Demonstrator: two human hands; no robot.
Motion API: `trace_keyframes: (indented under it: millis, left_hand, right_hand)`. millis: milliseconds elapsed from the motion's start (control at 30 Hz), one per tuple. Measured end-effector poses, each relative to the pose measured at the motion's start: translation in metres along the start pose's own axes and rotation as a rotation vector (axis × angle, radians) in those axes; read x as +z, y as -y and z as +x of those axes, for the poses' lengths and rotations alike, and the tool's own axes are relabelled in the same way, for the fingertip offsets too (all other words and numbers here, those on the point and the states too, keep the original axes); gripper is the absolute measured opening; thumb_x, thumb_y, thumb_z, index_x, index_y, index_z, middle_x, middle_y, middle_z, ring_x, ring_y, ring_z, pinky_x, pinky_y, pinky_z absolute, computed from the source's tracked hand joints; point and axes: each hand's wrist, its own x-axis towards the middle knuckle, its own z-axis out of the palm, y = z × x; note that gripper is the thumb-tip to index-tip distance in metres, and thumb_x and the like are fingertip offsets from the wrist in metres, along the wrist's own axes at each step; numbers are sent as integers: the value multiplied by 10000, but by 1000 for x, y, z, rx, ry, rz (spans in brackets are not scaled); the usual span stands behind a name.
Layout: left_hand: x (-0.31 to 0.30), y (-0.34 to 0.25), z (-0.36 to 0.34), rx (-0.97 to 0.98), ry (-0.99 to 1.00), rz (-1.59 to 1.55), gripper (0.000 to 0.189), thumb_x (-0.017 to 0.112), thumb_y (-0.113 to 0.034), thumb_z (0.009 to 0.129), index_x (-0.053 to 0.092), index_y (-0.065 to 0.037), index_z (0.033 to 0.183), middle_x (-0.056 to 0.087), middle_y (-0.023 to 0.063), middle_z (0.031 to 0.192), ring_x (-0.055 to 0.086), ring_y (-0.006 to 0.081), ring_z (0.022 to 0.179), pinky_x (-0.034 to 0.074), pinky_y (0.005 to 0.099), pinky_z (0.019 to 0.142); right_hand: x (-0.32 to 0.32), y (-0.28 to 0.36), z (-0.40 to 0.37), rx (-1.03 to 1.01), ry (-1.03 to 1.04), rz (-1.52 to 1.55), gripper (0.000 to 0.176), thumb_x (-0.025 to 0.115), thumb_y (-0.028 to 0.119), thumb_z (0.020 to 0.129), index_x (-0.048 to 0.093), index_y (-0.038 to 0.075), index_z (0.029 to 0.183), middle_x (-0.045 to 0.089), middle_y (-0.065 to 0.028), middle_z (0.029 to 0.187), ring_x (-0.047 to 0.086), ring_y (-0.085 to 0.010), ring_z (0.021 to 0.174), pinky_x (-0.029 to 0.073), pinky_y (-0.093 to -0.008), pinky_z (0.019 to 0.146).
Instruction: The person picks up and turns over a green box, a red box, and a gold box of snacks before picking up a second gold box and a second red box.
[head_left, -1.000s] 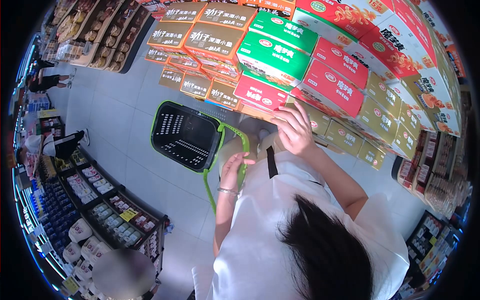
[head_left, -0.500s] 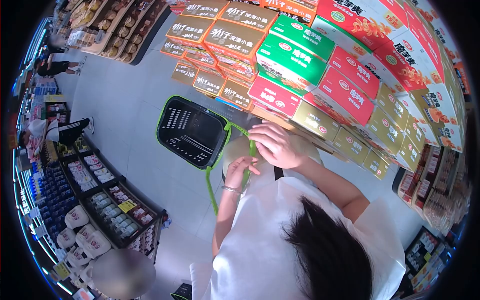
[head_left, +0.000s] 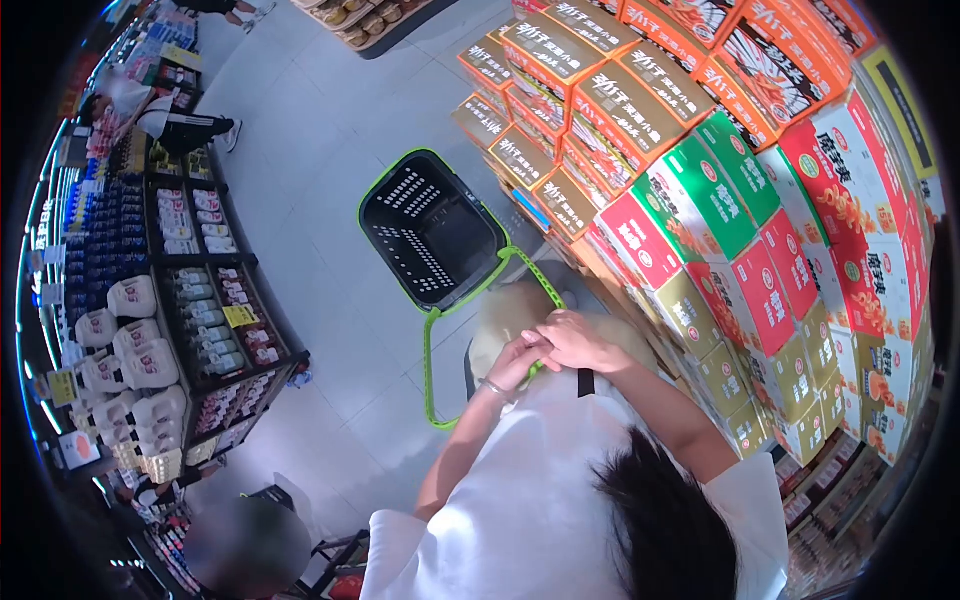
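Note:
A black shopping basket [head_left: 432, 228] with a green rim hangs tilted in front of my body, its inside showing no goods. Its green handle [head_left: 432, 365] loops back toward my waist. My right hand [head_left: 572, 340] is closed over the handle, fingers bent round it. My left hand [head_left: 515, 362], with a bracelet at the wrist, is closed against the handle beside the right one. The fingers of both hands touch and partly overlap, which hides some of the grip.
Stacked snack cartons [head_left: 715, 190] rise close on the right. Shelves of bottles and tubs [head_left: 215, 320] line the left side. A person [head_left: 170, 120] stands at the upper left, and a blurred head [head_left: 248, 545] shows at the lower left. Grey floor tiles [head_left: 320, 180] lie between.
The view has turned, so the cartons sit further right and the basket higher. My hands have come together, and the left fingers, spread before, are now closed at the handle.

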Motion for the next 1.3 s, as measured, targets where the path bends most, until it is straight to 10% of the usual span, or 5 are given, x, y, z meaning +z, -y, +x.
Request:
trace_keyframes:
  millis: [300, 500, 867, 1100, 1300]
  left_hand:
    - [-8, 43, -28, 209, -412, -140, 286, 576, -183, 977, 563, 7, 1190, 686, 94, 1017, 668, 183, 947, 506, 321, 866]
    - [-30, 39, -93, 97, -759, 642, 500, 741, -356, 847, 606, -17, 1188, 708, 142, 1031, 688, 239, 965, 534, 384, 864]
    - [-48, 83, -74, -52, -639, 1360, 210, 664, -166, 722, 644, -100, 921, 670, 111, 678, 678, 322, 700, 519, 436, 768]
    - [-41, 110, -58, -151, -543, 1373, 265, 639, -166, 738, 663, -116, 997, 698, 124, 754, 694, 323, 742, 527, 462, 755]
    - [-31, 131, -53, -295, -386, 1233, 413, 649, -247, 778, 666, -126, 1172, 712, 183, 987, 677, 349, 973, 513, 472, 883]
  right_hand:
    - [-2, 8, 21, 35, 201, -98, 545, 444, 406, 1011, 623, 47, 642, 625, -186, 630, 634, -403, 667, 465, -515, 674]
    - [-7, 6, 36, 84, 170, 4, 540, 485, 386, 999, 618, 28, 618, 593, -218, 606, 612, -423, 636, 468, -496, 643]
    - [25, 21, 37, -45, 335, -67, 593, 489, 450, 981, 665, 11, 625, 622, -224, 630, 637, -425, 686, 489, -497, 685]
    - [36, 12, 12, -29, 598, -182, 570, 635, 547, 837, 710, 2, 687, 676, -216, 711, 677, -399, 767, 499, -482, 772]
    - [66, -9, -29, 26, 639, -317, 228, 740, 291, 693, 726, 66, 725, 699, -158, 745, 690, -348, 806, 488, -456, 803]
